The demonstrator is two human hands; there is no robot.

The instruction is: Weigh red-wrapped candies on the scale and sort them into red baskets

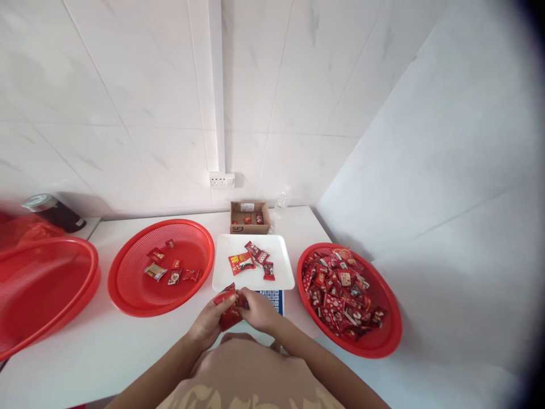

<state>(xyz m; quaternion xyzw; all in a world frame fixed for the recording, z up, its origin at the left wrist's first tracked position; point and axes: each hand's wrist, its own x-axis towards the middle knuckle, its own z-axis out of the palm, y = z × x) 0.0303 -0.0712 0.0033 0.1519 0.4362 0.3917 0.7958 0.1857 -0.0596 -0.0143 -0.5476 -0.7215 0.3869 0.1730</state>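
Close to my body, my left hand (208,320) is closed around a red packet (230,319). The fingers of my right hand (259,309) are closed at the packet's right side, and its far part is covered by them. Just beyond lies the white scale pan (220,275), with several wrapped snacks on it, including a red and yellow packet (241,263) and a small dark red one (268,271). A blue and white keypad (276,300) shows partly behind my right hand.
On the right, a red basket (394,335) is heaped with wrapped snacks. A red basket (117,292) on the left holds several packets; another red basket (85,250) stands farther left. Behind the pan are a cardboard box (251,229), a clear bottle (282,200) and the wall.
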